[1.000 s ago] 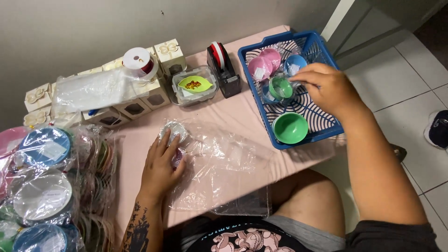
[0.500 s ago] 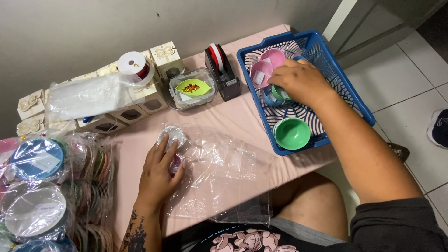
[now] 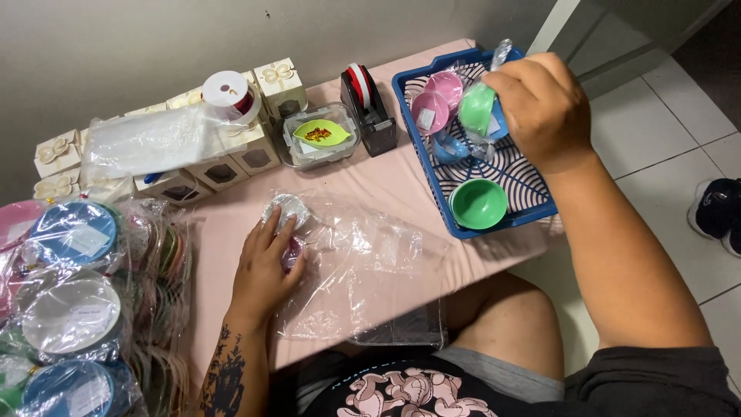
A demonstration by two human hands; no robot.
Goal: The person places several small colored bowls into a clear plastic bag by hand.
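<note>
Right hand [image 3: 544,100] fingers curled around green bowl [image 3: 477,108], left hand [image 3: 266,266] fingers spread flat on plastic bag [image 3: 363,262]

A small green bowl [image 3: 478,108], wrapped in clear film, is tilting on its side within the grasp of the right hand [image 3: 543,104], its rim facing left above the blue basket [image 3: 540,207]. A clear plastic bag [image 3: 363,266] is lying flat and crinkled, spreading rightward from beneath the left hand [image 3: 265,266], which is pressing a small wrapped round item [image 3: 287,208] at its fingertips.
</note>
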